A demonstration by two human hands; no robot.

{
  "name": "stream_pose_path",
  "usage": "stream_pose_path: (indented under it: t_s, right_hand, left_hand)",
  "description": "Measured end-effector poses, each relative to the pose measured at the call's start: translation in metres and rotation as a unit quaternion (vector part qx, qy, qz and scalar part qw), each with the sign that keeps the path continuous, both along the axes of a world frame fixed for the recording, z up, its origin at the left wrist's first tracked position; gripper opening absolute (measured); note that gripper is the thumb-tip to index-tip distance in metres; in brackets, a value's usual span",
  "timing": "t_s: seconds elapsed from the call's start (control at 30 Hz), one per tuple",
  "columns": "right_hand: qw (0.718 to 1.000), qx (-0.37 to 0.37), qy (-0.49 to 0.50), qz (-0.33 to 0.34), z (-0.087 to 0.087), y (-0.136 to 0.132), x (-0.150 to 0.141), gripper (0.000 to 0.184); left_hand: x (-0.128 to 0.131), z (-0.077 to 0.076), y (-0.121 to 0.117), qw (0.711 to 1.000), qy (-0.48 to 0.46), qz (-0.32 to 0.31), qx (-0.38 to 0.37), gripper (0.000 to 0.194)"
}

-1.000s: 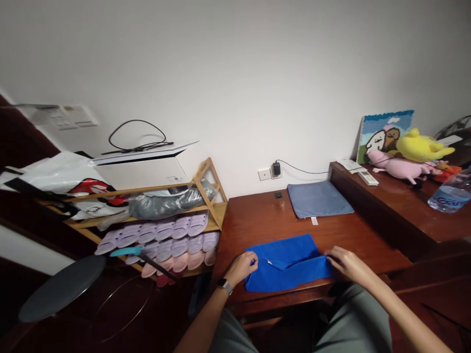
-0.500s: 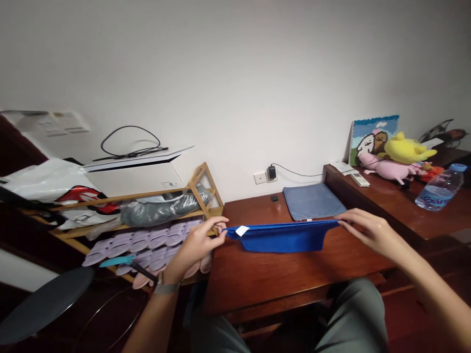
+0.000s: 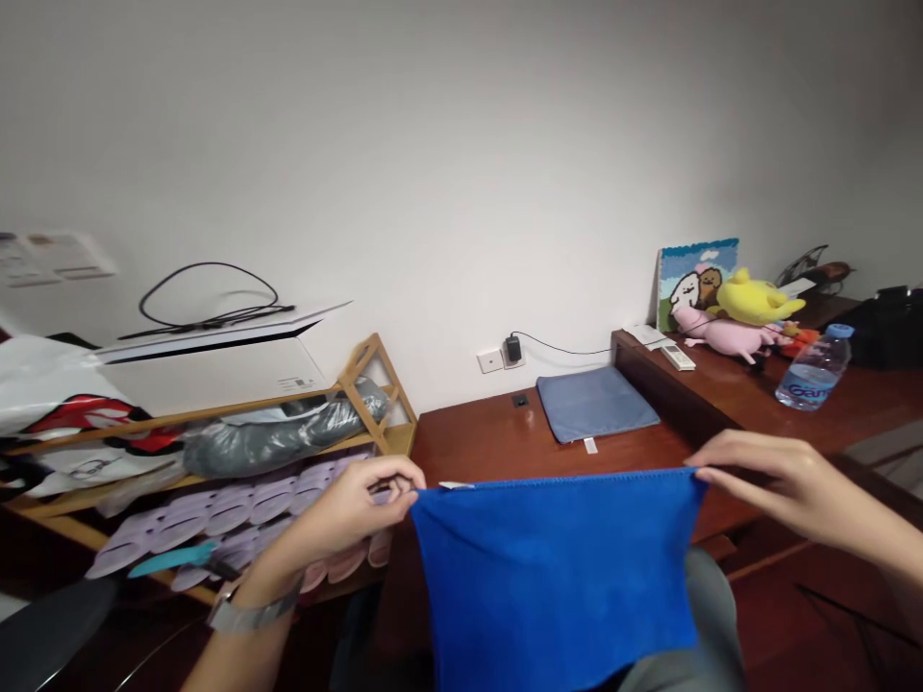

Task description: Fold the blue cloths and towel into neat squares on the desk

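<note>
A bright blue cloth [image 3: 555, 577] hangs spread out between my two hands, its upper edge stretched nearly straight. My left hand [image 3: 371, 495] pinches the upper left corner, close to a small white tag [image 3: 457, 485]. At the upper right corner, my right hand [image 3: 771, 473] has thumb and fingers closed on the fabric. The cloth's bottom drops out of view and covers part of the wooden table [image 3: 461, 442] and my lap. Beyond it, a folded grey-blue cloth [image 3: 597, 404] with a white label lies flat on the table.
On the left stands a wooden rack [image 3: 400, 437] with lilac slippers [image 3: 237, 505], bags and a white box [image 3: 216, 370]. The raised desk on the right holds a water bottle [image 3: 813, 370], plush toys [image 3: 754, 298], a remote [image 3: 678, 358] and a picture. A black charger [image 3: 512, 347] is plugged into the wall.
The blue cloth has swung from a narrow, foreshortened strip to hanging broad and open. Both hands have come lower and nearer, still gripping its corners. The view has shifted slightly right.
</note>
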State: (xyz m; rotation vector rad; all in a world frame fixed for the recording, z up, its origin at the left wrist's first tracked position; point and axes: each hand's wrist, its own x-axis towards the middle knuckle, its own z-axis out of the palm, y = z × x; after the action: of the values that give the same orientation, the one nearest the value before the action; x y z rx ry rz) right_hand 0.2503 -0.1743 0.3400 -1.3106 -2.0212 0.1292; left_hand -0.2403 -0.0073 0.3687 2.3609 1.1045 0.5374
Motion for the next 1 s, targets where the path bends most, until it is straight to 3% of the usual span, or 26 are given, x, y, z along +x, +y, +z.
stream_pose_path:
  t_s: [0.17, 0.23, 0.33, 0.43, 0.53, 0.6, 0.67, 0.73, 0.8, 1.0]
  right_hand:
    - [0.996, -0.092, -0.011, 0.014, -0.035, 0.016, 0.027, 0.032]
    - [0.995, -0.095, -0.01, 0.0, -0.04, 0.038, 0.044, 0.037]
    - [0.994, -0.104, -0.01, -0.031, -0.036, 0.096, 0.075, 0.043]
    - [0.99, -0.089, -0.012, -0.109, -0.019, 0.174, 0.106, 0.033]
    - [0.978, -0.003, -0.01, -0.208, 0.006, 0.248, 0.131, 0.02]
    - [0.965, 0.048, 0.014, -0.256, 0.019, 0.284, 0.145, 0.02]
    - [0.954, 0.084, 0.044, -0.283, 0.02, 0.307, 0.159, 0.022]
    - [0.947, 0.105, 0.061, -0.299, 0.005, 0.319, 0.172, 0.023]
    - [0.941, 0.105, 0.056, -0.315, -0.028, 0.324, 0.182, 0.024]
    - [0.928, -0.012, -0.007, -0.372, -0.178, 0.32, 0.182, 0.029]
  left_hand:
    - [0.036, -0.032, 0.038, 0.981, 0.05, -0.068, -0.174, 0.025]
    - [0.058, -0.034, 0.063, 0.976, 0.039, -0.086, -0.198, 0.029]
    - [0.1, -0.024, 0.113, 0.973, 0.016, -0.092, -0.211, 0.028]
    - [0.151, -0.002, 0.168, 0.983, -0.026, -0.047, -0.175, 0.021]
    - [0.198, 0.017, 0.218, 0.99, -0.091, 0.019, -0.102, 0.016]
    - [0.222, 0.022, 0.243, 0.988, -0.135, 0.053, -0.05, 0.014]
    - [0.24, 0.015, 0.26, 0.982, -0.17, 0.08, -0.005, 0.015]
    - [0.253, -0.005, 0.27, 0.978, -0.187, 0.092, 0.024, 0.017]
    - [0.264, -0.039, 0.274, 0.977, -0.186, 0.095, 0.039, 0.016]
    - [0.299, -0.181, 0.254, 0.988, -0.125, 0.077, 0.047, 0.016]
